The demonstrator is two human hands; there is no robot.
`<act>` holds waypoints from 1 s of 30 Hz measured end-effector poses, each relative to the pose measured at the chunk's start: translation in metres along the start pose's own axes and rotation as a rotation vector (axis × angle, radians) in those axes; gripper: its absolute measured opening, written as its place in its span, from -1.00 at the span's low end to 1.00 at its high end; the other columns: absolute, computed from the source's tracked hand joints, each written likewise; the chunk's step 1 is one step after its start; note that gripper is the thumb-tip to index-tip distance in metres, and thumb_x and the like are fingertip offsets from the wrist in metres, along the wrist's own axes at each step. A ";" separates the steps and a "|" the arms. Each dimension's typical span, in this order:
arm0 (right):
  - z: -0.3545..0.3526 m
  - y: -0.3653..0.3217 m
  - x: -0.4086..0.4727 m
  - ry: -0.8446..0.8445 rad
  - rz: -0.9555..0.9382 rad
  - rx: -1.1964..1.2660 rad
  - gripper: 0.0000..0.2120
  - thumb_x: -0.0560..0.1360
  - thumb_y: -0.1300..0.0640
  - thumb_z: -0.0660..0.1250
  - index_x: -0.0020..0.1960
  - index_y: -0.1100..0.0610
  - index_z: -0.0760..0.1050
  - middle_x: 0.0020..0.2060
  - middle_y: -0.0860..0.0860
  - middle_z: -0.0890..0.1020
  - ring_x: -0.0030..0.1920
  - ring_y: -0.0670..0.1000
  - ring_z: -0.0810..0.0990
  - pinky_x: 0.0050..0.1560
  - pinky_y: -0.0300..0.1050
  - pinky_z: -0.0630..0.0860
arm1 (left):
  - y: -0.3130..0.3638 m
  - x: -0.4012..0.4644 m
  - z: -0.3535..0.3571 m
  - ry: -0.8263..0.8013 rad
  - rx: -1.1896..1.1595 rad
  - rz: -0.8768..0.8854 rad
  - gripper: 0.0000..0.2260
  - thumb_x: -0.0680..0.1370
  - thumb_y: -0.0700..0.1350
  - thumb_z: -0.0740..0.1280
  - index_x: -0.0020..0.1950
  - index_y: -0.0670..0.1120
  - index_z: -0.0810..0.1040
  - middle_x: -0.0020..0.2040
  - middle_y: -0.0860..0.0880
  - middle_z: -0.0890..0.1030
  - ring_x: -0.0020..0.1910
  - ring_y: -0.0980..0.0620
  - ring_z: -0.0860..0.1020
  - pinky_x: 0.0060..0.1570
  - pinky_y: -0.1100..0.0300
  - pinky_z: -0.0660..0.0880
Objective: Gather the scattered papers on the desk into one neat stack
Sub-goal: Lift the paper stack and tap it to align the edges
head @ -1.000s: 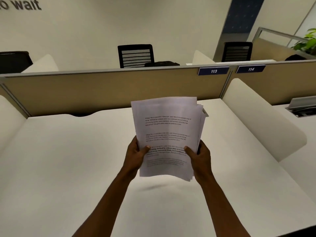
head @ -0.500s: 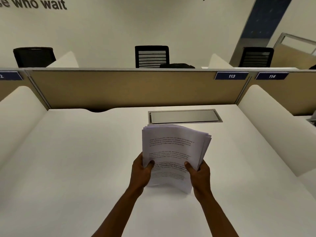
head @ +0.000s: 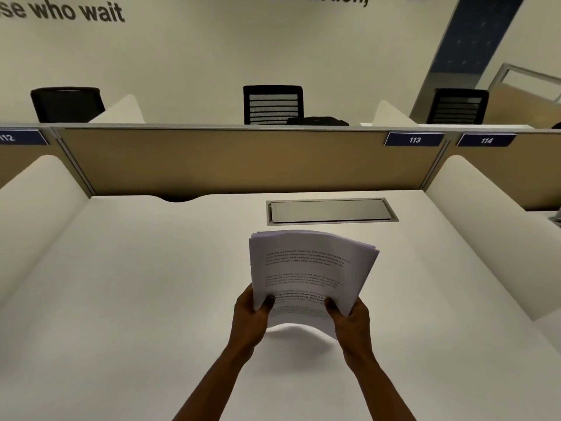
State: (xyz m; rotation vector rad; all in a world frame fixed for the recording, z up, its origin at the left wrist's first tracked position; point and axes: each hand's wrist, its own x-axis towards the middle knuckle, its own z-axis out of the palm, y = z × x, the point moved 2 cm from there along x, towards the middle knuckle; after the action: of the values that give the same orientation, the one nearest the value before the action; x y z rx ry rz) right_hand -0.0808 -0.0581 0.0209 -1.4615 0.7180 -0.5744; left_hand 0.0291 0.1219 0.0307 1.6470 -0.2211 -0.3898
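Observation:
A stack of printed white papers point(head: 306, 268) is held upright and slightly bowed above the white desk point(head: 136, 299), near its middle. My left hand point(head: 250, 317) grips the stack's lower left edge, thumb on the front sheet. My right hand point(head: 352, 320) grips the lower right edge the same way. The sheets fan out a little at the top right corner. The stack's bottom edge hangs just above the desk and casts a soft shadow. No loose sheets lie elsewhere on the desk.
A grey metal cable hatch point(head: 332, 211) is set into the desk behind the papers. A tan partition point(head: 227, 159) with labels 113 and 114 closes the back. White curved side dividers point(head: 485, 226) flank the desk. Black chairs point(head: 273, 104) stand beyond.
The view has swung right and down, revealing the cable hatch. The stack has come lower and tilted back in both hands, and its bottom edge now bows above the desk.

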 end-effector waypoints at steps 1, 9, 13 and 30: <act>0.001 0.002 0.000 -0.005 -0.001 -0.015 -0.73 0.48 0.22 0.44 0.16 0.07 0.55 -0.01 0.03 0.68 0.01 0.05 0.66 0.00 -0.04 0.65 | -0.002 -0.001 -0.001 -0.001 -0.001 -0.014 -0.70 0.55 -0.18 0.34 0.27 0.00 0.56 0.09 0.03 0.68 0.06 -0.02 0.64 0.02 0.11 0.66; 0.001 0.014 -0.003 0.005 0.014 -0.069 -0.70 0.46 0.20 0.46 0.19 0.13 0.56 0.01 0.04 0.69 0.03 0.06 0.65 0.04 -0.03 0.63 | -0.014 -0.007 -0.006 -0.016 0.009 -0.046 -0.71 0.53 -0.09 0.34 0.25 0.01 0.57 0.09 0.03 0.69 0.08 -0.02 0.65 0.00 0.19 0.65; 0.007 0.015 -0.002 -0.028 0.033 -0.091 -0.72 0.46 0.19 0.47 0.16 0.10 0.56 0.02 0.03 0.68 0.04 0.05 0.64 0.04 -0.04 0.63 | -0.023 -0.004 -0.009 -0.015 0.029 -0.084 -0.71 0.60 -0.19 0.32 0.31 0.00 0.54 0.17 0.00 0.67 0.17 -0.06 0.62 0.14 0.07 0.61; 0.004 -0.051 0.002 -0.227 -0.416 -0.531 -0.82 0.55 0.16 0.29 -0.15 -0.10 0.49 -0.28 -0.09 0.60 -0.28 -0.07 0.54 -0.30 -0.14 0.43 | 0.152 0.000 -0.049 -0.030 0.991 0.711 -0.12 0.36 0.23 0.49 0.58 0.18 0.13 0.62 0.12 0.08 0.62 0.06 -0.12 0.57 0.00 0.01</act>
State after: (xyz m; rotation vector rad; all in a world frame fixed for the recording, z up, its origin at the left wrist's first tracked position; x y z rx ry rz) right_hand -0.0727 -0.0590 0.0717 -2.1610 0.3965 -0.5398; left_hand 0.0603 0.1493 0.1846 2.3519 -1.1180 0.3085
